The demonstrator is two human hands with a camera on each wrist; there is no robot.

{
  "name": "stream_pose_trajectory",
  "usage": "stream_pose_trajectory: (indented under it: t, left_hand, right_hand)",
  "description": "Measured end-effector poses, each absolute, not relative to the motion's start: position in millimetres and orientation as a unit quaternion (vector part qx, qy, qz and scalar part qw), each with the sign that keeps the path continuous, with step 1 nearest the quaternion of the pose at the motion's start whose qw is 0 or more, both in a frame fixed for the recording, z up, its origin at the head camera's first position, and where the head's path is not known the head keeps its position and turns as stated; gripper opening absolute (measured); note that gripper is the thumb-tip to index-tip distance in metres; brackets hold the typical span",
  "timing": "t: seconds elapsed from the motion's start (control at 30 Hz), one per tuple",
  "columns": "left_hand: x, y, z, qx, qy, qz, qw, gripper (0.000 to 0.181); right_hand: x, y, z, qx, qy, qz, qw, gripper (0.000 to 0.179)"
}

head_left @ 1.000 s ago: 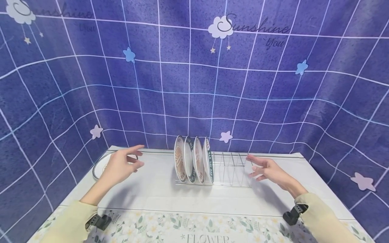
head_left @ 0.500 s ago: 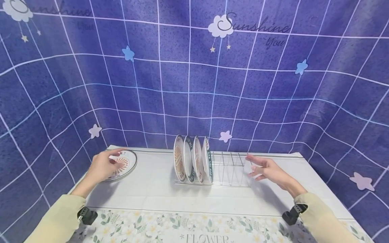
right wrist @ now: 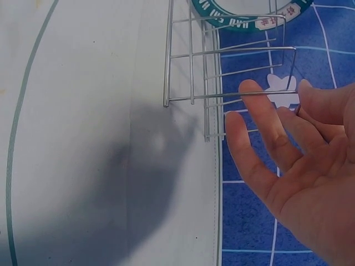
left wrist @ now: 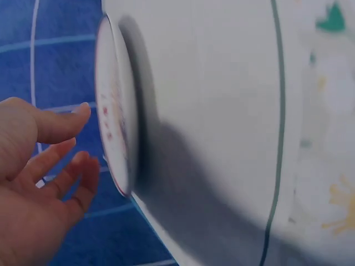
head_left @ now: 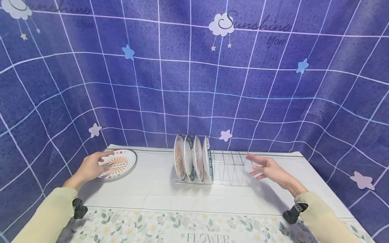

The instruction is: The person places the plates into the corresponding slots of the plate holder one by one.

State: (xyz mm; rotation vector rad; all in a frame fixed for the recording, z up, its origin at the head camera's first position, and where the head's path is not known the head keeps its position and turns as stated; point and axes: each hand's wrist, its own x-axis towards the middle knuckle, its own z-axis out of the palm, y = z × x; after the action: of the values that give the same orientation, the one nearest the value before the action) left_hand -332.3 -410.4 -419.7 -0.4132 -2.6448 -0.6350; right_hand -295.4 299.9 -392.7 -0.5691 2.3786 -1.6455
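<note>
On the left of the table lies a flat white plate (head_left: pixel 124 167) with an orange sunburst and a dark rim. My left hand (head_left: pixel 91 166) hovers at its left side, thumb and fingers spread apart. The left wrist view shows a gap between these fingers and the plate (left wrist: pixel 117 105). At the centre stands a wire plate rack (head_left: pixel 232 168), with several plates (head_left: pixel 180 158) upright in its left half. My right hand (head_left: pixel 270 170) is at the rack's right end. In the right wrist view, thumb and a finger pinch the end wire of the rack (right wrist: pixel 244 94).
A blue grid-patterned cloth (head_left: pixel 188 84) with stars hangs behind and beside the white table (head_left: pixel 152 199). Along the table's front runs a floral strip (head_left: pixel 146 226). The right half of the rack has bare wire slots.
My left hand has moved left and slightly down, from above the plate to its left side, uncovering the sunburst. The right hand stays at the rack's end. The plates have not moved.
</note>
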Motion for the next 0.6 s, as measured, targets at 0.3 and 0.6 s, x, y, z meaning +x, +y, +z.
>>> stream_pose_trajectory:
  t: [0.3,0.6]
  left_hand:
    - [-342.7,-437.0,-428.6,-0.118,-0.960,-0.203,0.152,0.072]
    - [-348.1,-442.3,-432.4,-0.098,-0.969,-0.198,0.113,0.074]
  right_hand:
    - [-295.7,300.1,-391.8,-0.188,0.807,-0.552,0.095,0.067]
    - [-295.7,298.9,-389.8,-0.186,0.809,-0.550,0.096,0.068]
